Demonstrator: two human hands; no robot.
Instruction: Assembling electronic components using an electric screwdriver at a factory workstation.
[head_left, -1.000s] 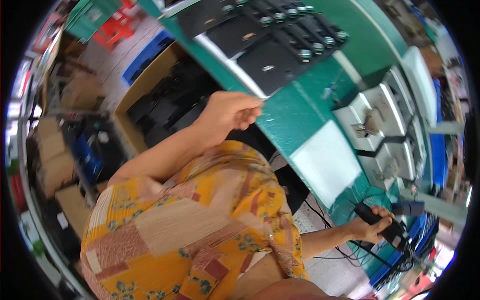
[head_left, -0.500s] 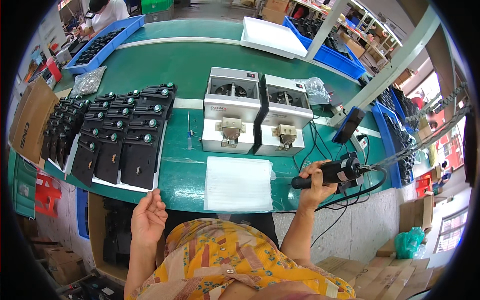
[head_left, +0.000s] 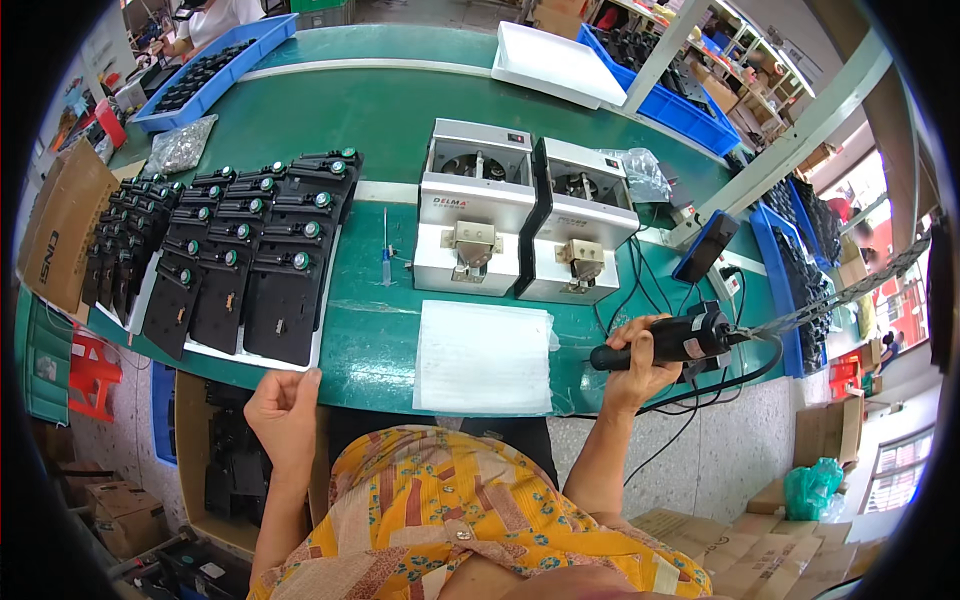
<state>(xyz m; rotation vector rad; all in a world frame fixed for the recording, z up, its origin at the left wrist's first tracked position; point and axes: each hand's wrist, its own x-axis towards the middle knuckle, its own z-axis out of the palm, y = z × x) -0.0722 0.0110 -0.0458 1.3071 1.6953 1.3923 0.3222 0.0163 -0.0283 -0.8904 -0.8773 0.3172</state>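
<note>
Black power tool, nose leftward, in right hand; white tray by left hand.

Assembly workshop on my remote view, two metal machines on a green worktop, rows of black parts left of the machines, loaded blue crate behind and right of them, co-worker beyond them at left, corded power tool to their right.
</note>
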